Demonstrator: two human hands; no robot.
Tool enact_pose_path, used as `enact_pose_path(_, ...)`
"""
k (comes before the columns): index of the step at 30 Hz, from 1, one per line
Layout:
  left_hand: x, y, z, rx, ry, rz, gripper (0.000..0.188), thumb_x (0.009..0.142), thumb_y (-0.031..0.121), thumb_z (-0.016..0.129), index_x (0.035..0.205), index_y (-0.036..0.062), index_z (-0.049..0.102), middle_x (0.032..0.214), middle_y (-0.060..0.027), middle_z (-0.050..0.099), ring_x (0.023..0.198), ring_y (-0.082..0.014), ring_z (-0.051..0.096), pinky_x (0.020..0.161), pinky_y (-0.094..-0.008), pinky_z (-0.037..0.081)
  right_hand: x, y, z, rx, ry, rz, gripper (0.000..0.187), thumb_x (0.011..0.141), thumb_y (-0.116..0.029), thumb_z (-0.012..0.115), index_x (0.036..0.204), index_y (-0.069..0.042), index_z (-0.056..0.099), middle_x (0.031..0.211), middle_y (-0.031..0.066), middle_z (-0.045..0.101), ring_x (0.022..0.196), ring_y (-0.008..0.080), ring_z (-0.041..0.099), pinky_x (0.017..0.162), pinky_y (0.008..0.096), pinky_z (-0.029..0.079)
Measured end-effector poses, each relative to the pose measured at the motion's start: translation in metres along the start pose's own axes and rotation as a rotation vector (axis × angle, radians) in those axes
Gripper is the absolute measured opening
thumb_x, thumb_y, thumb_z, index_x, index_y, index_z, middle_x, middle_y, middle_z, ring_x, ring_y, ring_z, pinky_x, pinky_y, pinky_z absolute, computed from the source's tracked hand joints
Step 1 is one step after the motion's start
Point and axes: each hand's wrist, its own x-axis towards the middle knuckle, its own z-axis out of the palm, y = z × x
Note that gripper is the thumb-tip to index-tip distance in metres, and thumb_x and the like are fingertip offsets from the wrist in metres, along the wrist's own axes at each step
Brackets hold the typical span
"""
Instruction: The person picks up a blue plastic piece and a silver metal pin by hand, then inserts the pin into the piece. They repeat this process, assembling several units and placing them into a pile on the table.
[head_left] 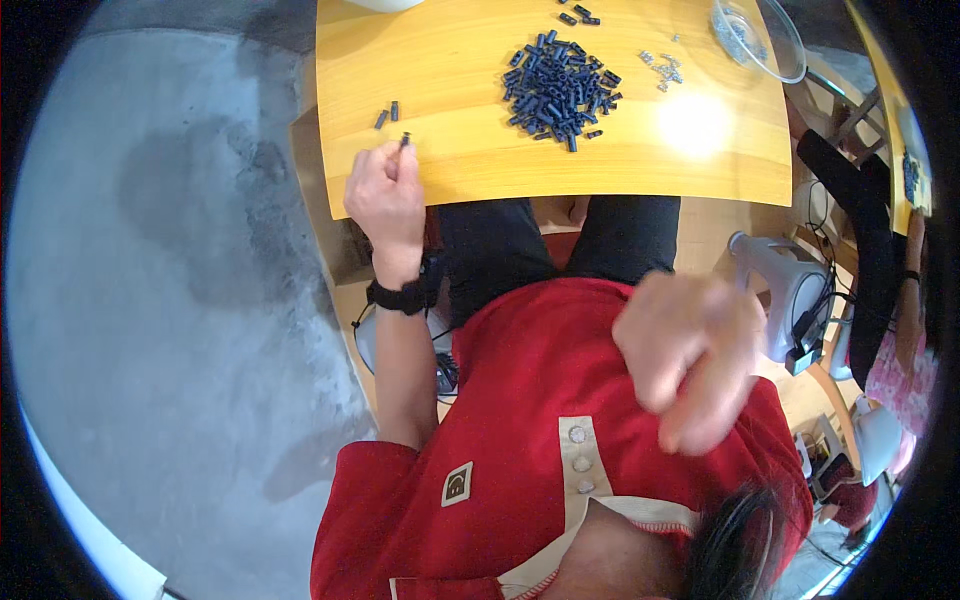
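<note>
At the table's near left edge, my left hand [386,196] pinches a small black cylindrical piece [405,141] between thumb and fingertips, and it points upward from them. Just beyond lie two similar loose black pieces [387,116]. My right hand [690,350] is raised in front of my chest, off the table and slightly blurred. Its fingers look curled in, and anything inside them is hidden. A heap of small black cylindrical pieces [562,88] lies near the middle of the table.
On the yellow wooden table [440,60], small shiny pieces [663,70] lie scattered right of the heap. A clear plastic bowl [790,55] stands at the far right corner. A grey plastic stool [785,285] with cables is at the right, and another person's arm [908,310] shows farther right.
</note>
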Motion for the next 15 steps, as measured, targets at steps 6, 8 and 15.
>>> enact_pose_path(6,0.012,-0.018,0.011,-0.013,0.050,-0.049,0.014,0.078,0.008,0.077,0.087,-0.0004,0.070,0.068,-0.0088,0.061,0.057,-0.0178,0.056,0.055,-0.0321,0.046,0.035,-0.007,0.024,-0.160,-0.066,-0.273,0.043,0.084,0.002,0.071,0.119,-0.022,0.064,0.071,0.0085,0.061,0.044,0.0100,0.046,0.037,0.0230,0.026)
enact_pose_path(8,0.013,-0.019,0.011,-0.015,0.060,-0.014,0.016,0.076,0.008,0.078,0.087,-0.0015,0.070,0.068,-0.0093,0.061,0.057,-0.0191,0.056,0.055,-0.0320,0.046,0.033,-0.008,0.031,-0.169,0.009,-0.291,0.046,0.083,0.003,0.071,0.121,-0.022,0.062,0.068,0.0097,0.060,0.043,0.0107,0.046,0.038,0.0231,0.026)
enact_pose_path(15,0.005,0.016,0.000,0.107,0.107,0.060,0.018,0.076,0.007,0.079,0.087,-0.0019,0.068,0.068,-0.0093,0.058,0.056,-0.0199,0.055,0.054,-0.0333,0.046,0.016,-0.009,0.040,-0.170,0.045,-0.386,0.056,0.082,0.005,0.071,0.128,-0.023,0.055,0.067,0.0109,0.060,0.043,0.0127,0.046,0.039,0.0241,0.026)
